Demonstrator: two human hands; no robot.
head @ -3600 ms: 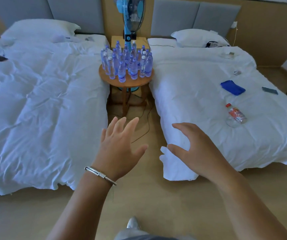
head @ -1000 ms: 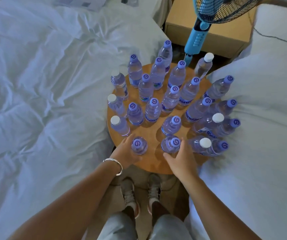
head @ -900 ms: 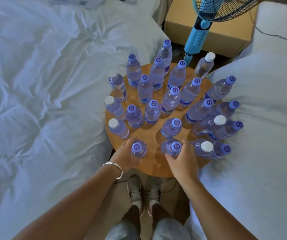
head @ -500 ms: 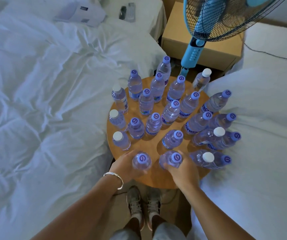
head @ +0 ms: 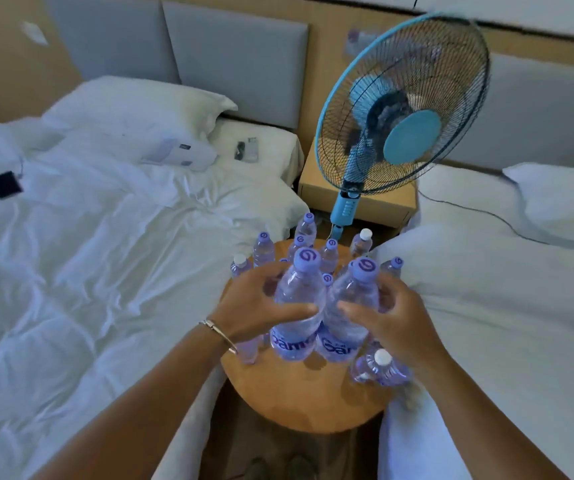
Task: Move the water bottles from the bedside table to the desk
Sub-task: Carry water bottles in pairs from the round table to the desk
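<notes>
A round wooden bedside table [head: 306,403] stands between two beds and carries several clear water bottles with purple or white caps. My left hand [head: 254,306] grips one purple-capped bottle [head: 296,303] around its body. My right hand [head: 393,320] grips a second purple-capped bottle [head: 351,306] the same way. Both bottles are held upright, side by side, lifted above the table top. More bottles [head: 265,249] stand behind my hands, partly hidden, and a white-capped one [head: 379,368] stands at the right rim. The desk is not in view.
A blue standing fan [head: 400,109] rises just behind the table, in front of a wooden nightstand [head: 316,188]. White beds flank the table: left bed [head: 88,271], right bed [head: 503,323]. A cable [head: 479,213] crosses the right bed. My shoes show on the floor below.
Both hands closed round the two nearest bottles and lifted them off the table toward me. My view tilted up, bringing the fan head and headboards into sight.
</notes>
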